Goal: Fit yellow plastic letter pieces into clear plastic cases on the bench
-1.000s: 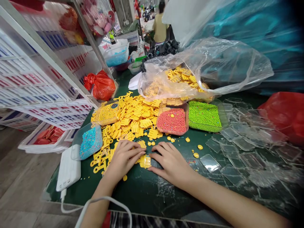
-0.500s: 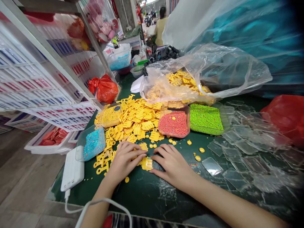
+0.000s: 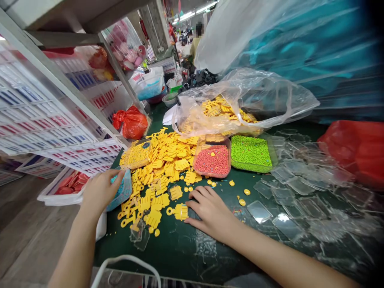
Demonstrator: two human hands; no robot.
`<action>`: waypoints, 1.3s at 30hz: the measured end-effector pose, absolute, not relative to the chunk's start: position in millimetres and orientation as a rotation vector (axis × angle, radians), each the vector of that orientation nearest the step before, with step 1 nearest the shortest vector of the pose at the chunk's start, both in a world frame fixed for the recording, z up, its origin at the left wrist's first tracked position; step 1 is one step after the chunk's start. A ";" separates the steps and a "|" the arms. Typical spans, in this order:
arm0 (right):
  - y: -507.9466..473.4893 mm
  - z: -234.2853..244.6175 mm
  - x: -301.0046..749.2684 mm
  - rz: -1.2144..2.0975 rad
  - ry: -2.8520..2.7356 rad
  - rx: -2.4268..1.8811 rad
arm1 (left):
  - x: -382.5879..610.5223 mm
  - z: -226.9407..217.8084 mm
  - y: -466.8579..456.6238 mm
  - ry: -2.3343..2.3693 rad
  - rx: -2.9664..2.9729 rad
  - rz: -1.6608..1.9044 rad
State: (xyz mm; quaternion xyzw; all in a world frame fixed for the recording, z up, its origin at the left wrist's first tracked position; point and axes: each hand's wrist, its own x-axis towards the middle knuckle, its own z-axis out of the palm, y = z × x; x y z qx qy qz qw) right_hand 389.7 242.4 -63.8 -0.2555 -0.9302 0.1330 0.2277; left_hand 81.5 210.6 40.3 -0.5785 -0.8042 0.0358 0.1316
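Note:
My left hand is over the clear tray of blue beads, thumb and forefinger close together; whatever is between them is hidden. My right hand rests on the table, thumb and forefinger gripping the right edge of a flat yellow plastic piece with a ring at its left end. Just above that lies another yellow piece. A heap of similar yellow pieces spreads behind both hands. Small yellow discs are scattered near my right hand.
Trays of yellow beads, red beads and green beads stand behind. Clear plastic plates cover the right side. A clear bag holds more yellow pieces. White crates are at the left; a person is far off.
My left hand has moved left from the yellow piece to the blue bead tray. My right hand stays at the yellow piece. The view has shifted slightly, uncovering yellow pieces and clear plates.

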 end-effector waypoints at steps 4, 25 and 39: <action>243.0 -61.3 390.2 0.362 -2.587 -0.711 | 139.4 63.4 262.5 -2.100 -1.860 0.058; 244.4 -57.6 391.7 0.329 -2.645 -0.731 | 290.4 -4.6 358.2 -1.304 -2.783 0.107; 241.6 -60.7 390.7 0.345 -2.573 -0.657 | 202.8 -8.4 204.2 -1.581 -2.532 -0.793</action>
